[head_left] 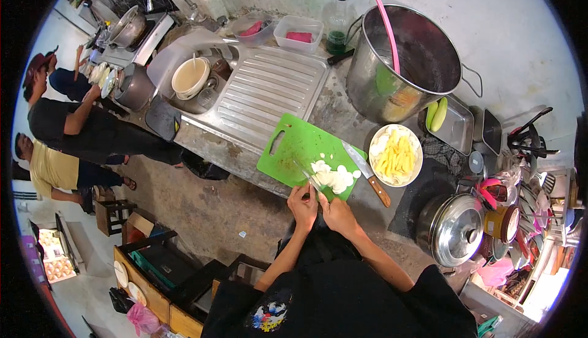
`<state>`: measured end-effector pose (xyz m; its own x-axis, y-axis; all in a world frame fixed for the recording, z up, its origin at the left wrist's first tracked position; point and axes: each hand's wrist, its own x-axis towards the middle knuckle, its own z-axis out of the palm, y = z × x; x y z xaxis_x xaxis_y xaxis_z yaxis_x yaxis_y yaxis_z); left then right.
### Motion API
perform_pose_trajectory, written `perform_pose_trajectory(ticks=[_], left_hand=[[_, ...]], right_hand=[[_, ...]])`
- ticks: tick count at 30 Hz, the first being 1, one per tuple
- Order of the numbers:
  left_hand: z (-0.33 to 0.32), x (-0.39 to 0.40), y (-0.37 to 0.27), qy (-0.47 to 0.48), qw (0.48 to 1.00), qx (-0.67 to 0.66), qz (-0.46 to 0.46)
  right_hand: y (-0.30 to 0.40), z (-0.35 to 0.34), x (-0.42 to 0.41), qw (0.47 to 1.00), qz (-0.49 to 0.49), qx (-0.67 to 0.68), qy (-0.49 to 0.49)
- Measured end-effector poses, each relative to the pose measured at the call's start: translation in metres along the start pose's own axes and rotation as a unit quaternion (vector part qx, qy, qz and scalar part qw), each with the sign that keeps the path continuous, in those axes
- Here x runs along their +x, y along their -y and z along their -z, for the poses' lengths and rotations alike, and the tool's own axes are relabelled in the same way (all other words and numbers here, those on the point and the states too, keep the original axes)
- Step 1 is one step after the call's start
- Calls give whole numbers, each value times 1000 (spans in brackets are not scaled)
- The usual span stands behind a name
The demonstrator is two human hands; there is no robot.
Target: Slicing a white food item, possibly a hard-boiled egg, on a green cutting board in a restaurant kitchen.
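Observation:
A green plastic cutting board (294,149) lies at the counter's front edge, with a pile of thin white vegetable slices (337,178) on its near right part. My right hand (340,214) grips a small knife (304,171), whose blade points away to the left over the board; its handle is hidden in my fist. Close beside it, my left hand (303,207) has its fingers bent near the blade; whether they pinch anything is unclear. A larger wooden-handled knife (360,161) rests across the board's right edge. Right of it stands a bowl (373,172) of yellow strips and white slices.
Behind the board are a steel sink drainboard (271,94) and a tall steel pot (367,94) with a pink handle leaning inside. Two pale green vegetables (436,114) lie in a metal tray (461,126). A lidded pot (455,232) stands right. Several people (69,122) are at far left.

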<state>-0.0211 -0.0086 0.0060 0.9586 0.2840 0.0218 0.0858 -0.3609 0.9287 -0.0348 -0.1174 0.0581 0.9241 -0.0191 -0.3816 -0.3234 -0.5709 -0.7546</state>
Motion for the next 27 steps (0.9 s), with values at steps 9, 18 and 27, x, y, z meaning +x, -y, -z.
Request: perform_pose_trajectory(ticks=[9, 18, 27], left_hand=[[3, 3, 2, -11, 998, 12, -55], [10, 17, -14, -18, 999, 46, -11], [55, 76, -118, -66, 920, 129, -363]], right_hand=[[8, -1, -1, 999, -12, -34, -14], [9, 6, 0, 997, -38, -67, 29], [6, 7, -3, 997, -12, -80, 19]])
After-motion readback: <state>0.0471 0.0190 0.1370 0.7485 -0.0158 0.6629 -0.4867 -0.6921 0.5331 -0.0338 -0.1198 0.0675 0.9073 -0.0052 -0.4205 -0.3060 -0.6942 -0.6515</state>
